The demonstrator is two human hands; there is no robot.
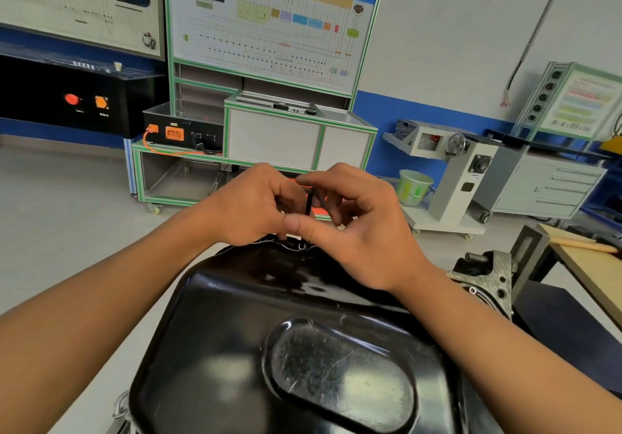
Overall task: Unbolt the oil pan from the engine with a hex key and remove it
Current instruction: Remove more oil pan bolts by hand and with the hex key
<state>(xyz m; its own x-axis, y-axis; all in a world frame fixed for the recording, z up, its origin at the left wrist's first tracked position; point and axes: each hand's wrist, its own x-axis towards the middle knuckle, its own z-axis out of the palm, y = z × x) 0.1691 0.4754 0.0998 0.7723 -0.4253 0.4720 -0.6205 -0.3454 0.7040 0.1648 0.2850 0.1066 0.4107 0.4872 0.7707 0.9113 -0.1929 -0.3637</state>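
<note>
Our two hands, one hex key (309, 203), one oil pan (286, 316).
Our left hand (255, 204) and right hand (353, 228) both pinch the upright key at the pan's far rim; the pan sits on the engine (484, 280).

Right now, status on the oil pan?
Right hand pinches hex key, upright at oil pan far flange. Left hand curled beside it, hold unclear. Pan still on engine. Nothing blocking.
</note>
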